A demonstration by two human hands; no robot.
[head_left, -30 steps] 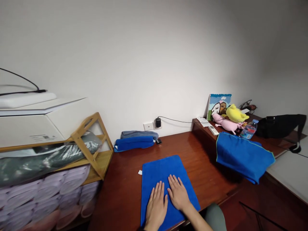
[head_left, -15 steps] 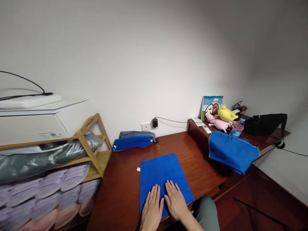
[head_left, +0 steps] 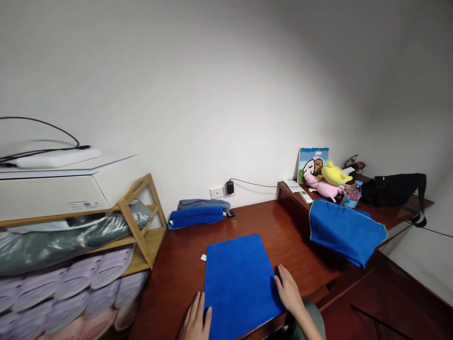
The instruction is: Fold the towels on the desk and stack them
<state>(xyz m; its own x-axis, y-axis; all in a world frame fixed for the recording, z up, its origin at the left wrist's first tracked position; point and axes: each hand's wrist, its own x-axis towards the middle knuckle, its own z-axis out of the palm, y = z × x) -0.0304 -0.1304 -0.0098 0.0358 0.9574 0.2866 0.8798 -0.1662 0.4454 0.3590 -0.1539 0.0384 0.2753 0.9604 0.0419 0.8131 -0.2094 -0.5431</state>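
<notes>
A blue cloth (head_left: 239, 283) lies flat and smooth on the reddish-brown desk (head_left: 170, 269), a small white tag (head_left: 203, 257) sticking out at its left side. My left hand (head_left: 196, 318) is at the cloth's lower left edge, fingers stretched out and thumb near the border; its wrist is cut off by the frame. At the right edge of the cloth rests my right hand (head_left: 289, 290), also with fingers extended, partly over the desk. Neither hand grips anything. The lower edge of the cloth reaches the front of the desk.
Folded blue and grey cloths (head_left: 198, 215) lie by the wall. Another blue cloth (head_left: 345, 229) drapes over the raised right shelf, near a bottle (head_left: 352, 194), plush toys (head_left: 325, 186) and a black bag (head_left: 396, 189). A wooden rack (head_left: 141, 222) with slippers stands left.
My hands have parted from the middle of the cloth to its left and right edges. The view has tilted slightly, so the scene sits a little lower.
</notes>
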